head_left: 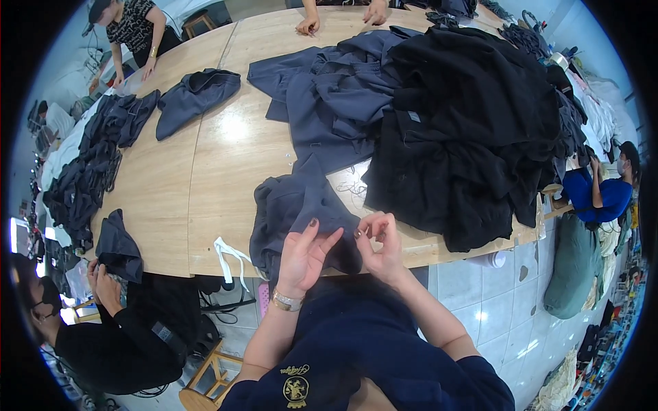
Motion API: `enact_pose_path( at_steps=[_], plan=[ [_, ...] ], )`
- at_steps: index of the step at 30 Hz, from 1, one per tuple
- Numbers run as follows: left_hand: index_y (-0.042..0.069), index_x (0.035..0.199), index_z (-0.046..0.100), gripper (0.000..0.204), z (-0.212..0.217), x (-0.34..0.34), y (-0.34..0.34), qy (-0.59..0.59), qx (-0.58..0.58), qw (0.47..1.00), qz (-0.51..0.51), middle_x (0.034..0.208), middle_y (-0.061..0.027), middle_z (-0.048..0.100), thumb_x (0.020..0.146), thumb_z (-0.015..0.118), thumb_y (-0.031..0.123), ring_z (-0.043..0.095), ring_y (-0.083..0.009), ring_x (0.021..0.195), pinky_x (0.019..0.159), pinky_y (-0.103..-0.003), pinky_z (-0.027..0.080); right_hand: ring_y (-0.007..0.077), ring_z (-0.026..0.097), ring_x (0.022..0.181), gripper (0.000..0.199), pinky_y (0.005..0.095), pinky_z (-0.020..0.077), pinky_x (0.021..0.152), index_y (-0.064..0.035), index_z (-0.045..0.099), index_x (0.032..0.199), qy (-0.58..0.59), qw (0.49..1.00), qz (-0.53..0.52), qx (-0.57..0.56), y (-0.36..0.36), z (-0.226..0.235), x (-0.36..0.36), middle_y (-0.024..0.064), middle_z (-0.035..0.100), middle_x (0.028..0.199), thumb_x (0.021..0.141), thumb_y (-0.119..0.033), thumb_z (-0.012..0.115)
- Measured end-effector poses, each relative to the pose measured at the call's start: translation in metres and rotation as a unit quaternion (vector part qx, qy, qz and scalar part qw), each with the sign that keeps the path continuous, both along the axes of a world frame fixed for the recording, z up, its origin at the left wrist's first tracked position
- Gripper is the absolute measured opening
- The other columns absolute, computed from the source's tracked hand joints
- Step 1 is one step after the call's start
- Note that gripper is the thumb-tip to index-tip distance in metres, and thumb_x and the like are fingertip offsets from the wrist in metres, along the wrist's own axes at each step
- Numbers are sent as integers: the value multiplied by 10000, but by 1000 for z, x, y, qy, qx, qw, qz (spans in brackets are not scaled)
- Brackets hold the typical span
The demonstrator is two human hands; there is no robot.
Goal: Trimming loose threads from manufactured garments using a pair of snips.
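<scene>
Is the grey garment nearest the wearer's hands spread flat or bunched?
Bunched: the garment lies in raised, creased folds near the edge of the table.

garment, centre (295,198): slate blue-grey, plain. garment heap, upper centre (336,92): matching slate blue-grey. large pile, right of centre (473,144): solid black; small label on it (415,117) pale grey. nails (313,222) on left hand (299,264) and right hand (380,253): dark. shirt, bottom centre (363,342): navy, gold emblem (296,392). tabletop (226,164): light tan, faint wood grain. strips, below left of centre (229,255): white. person's top, upper left (136,26): black with pale patterning. person's top, far right (610,200): bright blue. sack, lower right (572,270): muted green. floor tiles (490,294): pale grey, darker blotches.
</scene>
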State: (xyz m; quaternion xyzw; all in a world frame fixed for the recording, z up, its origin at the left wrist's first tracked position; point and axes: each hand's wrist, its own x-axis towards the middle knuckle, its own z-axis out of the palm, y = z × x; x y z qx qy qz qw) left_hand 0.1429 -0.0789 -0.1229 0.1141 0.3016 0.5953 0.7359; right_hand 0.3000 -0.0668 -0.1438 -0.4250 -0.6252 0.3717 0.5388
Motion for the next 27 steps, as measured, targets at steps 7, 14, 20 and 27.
enact_pose_path(
  at_steps=[7,14,20,27],
  plan=[
    [-33,1008,604,148,-7,4,-7,56,23,998,35,1017,-96,634,902,535,43,602,-175,954,895,-346,476,160,523,635,213,249,451,595,-19,427,899,-28,998,29,-53,3,16,-24,76,532,769,785,50,593],
    [-23,1013,608,143,-6,7,-4,105,24,992,66,1000,-73,634,892,550,29,596,-145,919,848,-299,484,127,500,617,174,252,428,551,-23,421,888,21,996,30,-81,6,11,-13,48,506,764,820,34,571],
    [-16,1013,615,149,-12,16,-7,256,65,961,83,954,-34,628,881,583,45,571,-97,851,771,-238,460,154,493,581,218,260,414,529,-27,428,887,-65,997,28,10,13,12,-20,65,471,769,769,50,594],
    [-18,1038,608,170,-12,5,-4,201,52,973,101,969,-43,629,886,576,51,580,-107,864,760,-245,465,147,469,548,244,260,397,506,-30,432,886,-41,987,155,-14,-9,23,-9,57,468,724,757,7,636]
  ],
)
